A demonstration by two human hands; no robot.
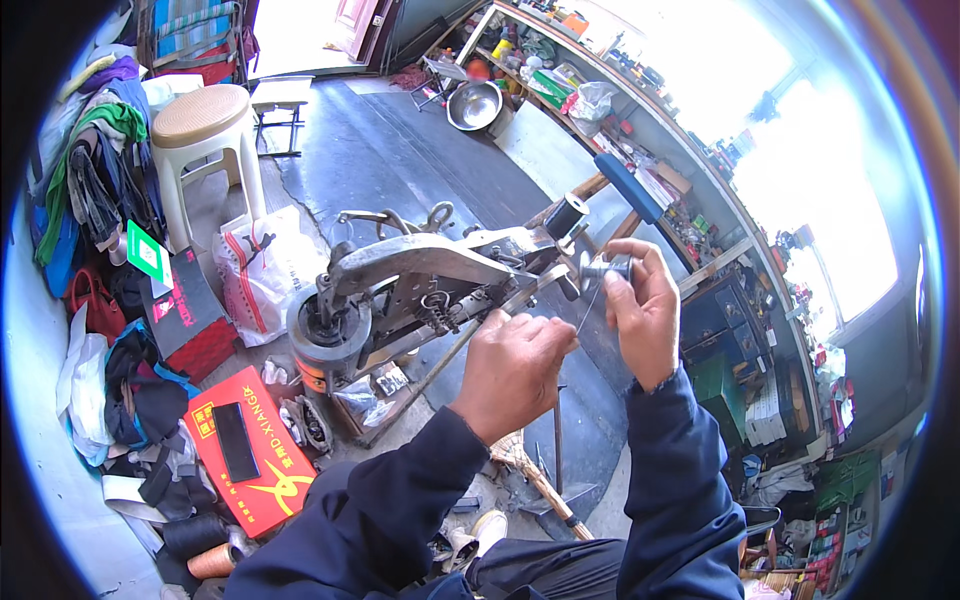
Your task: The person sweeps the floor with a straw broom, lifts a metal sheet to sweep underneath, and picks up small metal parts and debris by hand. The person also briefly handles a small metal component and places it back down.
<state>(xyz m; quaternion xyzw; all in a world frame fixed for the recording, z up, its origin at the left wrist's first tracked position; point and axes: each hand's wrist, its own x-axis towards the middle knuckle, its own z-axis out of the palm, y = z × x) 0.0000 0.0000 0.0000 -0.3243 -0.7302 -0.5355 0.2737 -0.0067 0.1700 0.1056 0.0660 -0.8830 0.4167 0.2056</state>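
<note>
Right hand pinching the spool beside the right end of the sewing machine, left hand curled, fingers together, I should keep the thread taut.

The dark-sleeved left forearm slants up on the near side of the sewing machine; the left grip is bunched just before the machine's right part, back uppermost, fingers folded in. The right forearm stands steeper, to the machine's right, with the right grip raised beside its right end, thumb and fingers curled toward each other
</note>
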